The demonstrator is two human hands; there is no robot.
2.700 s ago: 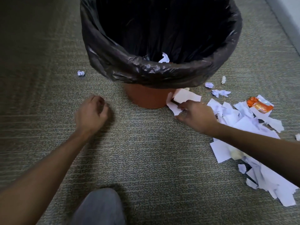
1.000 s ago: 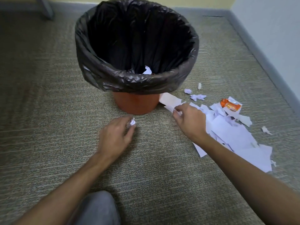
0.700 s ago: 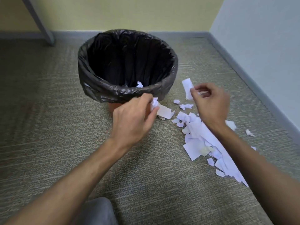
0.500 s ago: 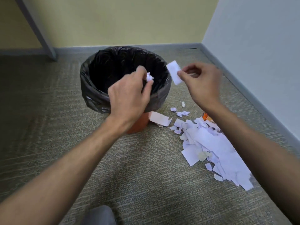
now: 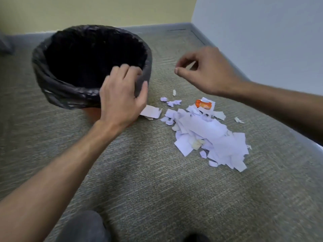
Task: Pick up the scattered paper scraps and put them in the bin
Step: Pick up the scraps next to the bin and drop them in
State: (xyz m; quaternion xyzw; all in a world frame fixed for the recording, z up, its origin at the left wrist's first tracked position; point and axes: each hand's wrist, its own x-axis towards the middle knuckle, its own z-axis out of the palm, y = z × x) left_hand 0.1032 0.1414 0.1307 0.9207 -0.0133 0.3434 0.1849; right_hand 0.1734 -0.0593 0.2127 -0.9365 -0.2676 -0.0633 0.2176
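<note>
An orange bin lined with a black bag (image 5: pixel 57 95) stands on the carpet at upper left. My left hand (image 5: pixel 122 95) hovers over its near right rim with fingers spread and nothing in it. To the right of the bin, my right hand (image 5: pixel 204 72) hangs in the air, fingers loosely curled, thumb and forefinger apart, holding nothing. A pile of white paper scraps (image 5: pixel 209 137) lies on the floor right of the bin. One flat scrap (image 5: pixel 151 111) sits by the bin's base, and small crumpled bits (image 5: pixel 172 102) lie beyond it.
An orange wrapper (image 5: pixel 203 104) rests at the far edge of the pile. A tiny scrap (image 5: pixel 238 120) lies apart on the right. Grey skirting (image 5: pixel 197 32) and walls close the corner behind. My knee (image 5: pixel 83 227) shows at the bottom edge.
Both hands rose from the floor to the bin carrying scraps. The crumpled bit and the flat scrap have left my fingers; both hands are now empty.
</note>
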